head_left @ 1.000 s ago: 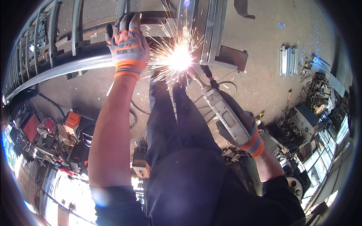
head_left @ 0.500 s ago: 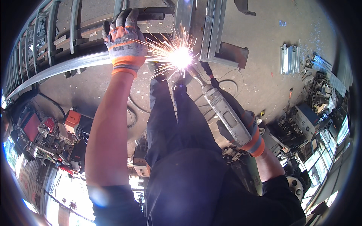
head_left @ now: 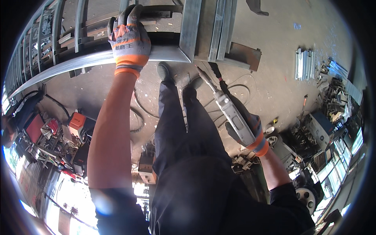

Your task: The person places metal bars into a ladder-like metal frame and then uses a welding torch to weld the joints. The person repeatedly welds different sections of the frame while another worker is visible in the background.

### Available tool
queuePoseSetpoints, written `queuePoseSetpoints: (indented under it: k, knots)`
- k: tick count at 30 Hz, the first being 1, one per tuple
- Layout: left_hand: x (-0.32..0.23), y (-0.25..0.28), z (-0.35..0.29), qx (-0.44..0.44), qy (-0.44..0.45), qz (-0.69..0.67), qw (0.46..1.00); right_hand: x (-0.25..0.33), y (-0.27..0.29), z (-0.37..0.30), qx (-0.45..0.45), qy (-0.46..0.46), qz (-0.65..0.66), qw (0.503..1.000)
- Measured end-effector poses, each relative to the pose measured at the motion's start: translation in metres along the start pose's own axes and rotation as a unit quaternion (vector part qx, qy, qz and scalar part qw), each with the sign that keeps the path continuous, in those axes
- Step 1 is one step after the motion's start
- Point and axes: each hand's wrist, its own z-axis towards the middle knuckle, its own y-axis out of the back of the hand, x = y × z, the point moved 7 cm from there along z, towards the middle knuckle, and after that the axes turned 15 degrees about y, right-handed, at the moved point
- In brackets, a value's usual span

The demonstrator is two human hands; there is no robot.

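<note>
My right hand, in a grey and orange glove, is wrapped round a grey handheld welding gun. Its narrow nozzle points up and left, just short of a mitred corner joint of a steel frame. No sparks show at the tip. In a matching glove, my left hand bears down on the frame's near metal rail, left of that corner, with its fingers bent over the rail. From the corner a wide steel side member runs away from me. The undersides of the left fingers are hidden.
Frame bars extend along the left. Steel profiles and a brown plate lie right of the corner. Hoses loop on the floor near my shoes. Short metal pieces and cluttered machinery stand right.
The bright weld flash and flying sparks are gone, leaving the corner joint visible. The gun tip sits slightly lower, apart from the joint. My left hand stays on the rail.
</note>
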Motion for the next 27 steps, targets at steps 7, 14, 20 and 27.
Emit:
queuePoseSetpoints:
  k: [7,14,20,27]
  knots:
    - [0.000,0.032,0.002,-0.026,-0.015,-0.217,0.976,-0.026,0.023,-0.062,-0.068,-0.045,-0.080,0.993]
    - [-0.097,0.010,-0.153,0.165,0.049,-0.296,0.939,-0.014,0.117,-0.115,-0.139,-0.078,-0.255,0.954]
    - [-0.293,-0.024,-0.307,0.513,-0.232,-0.411,0.717,0.060,0.192,-0.128,-0.324,-0.175,-0.021,0.929]
    - [-0.319,0.019,-0.326,0.515,-0.499,-0.338,0.609,0.212,0.205,0.026,-0.335,-0.167,-0.089,0.923]
